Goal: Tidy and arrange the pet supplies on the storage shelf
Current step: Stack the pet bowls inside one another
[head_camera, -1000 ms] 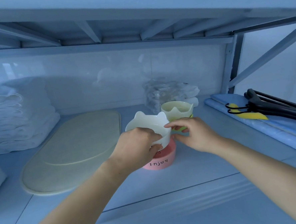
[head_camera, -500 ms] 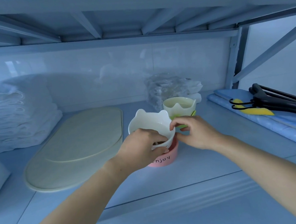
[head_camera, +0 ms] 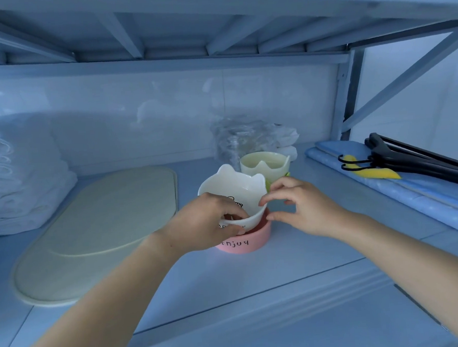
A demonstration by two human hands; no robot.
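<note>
Since a second ago the white bowl (head_camera: 231,189) has tipped lower into the pink bowl (head_camera: 242,242), mid-shelf (head_camera: 255,279). The left hand (head_camera: 201,226) grips its near rim, fingers curled over the edge. The right hand (head_camera: 305,209) is loose, index tip touching the white rim, thumb against the pink one. Both bowls look like glazed ceramic, smooth and hard: the white has cat-ear points, the pink is squat, round and lettered. Seated askew, the white could slip, chip, or knock the eared yellow bowl (head_camera: 262,168) just behind. A soft oval mat (head_camera: 97,229) lies to the left.
</note>
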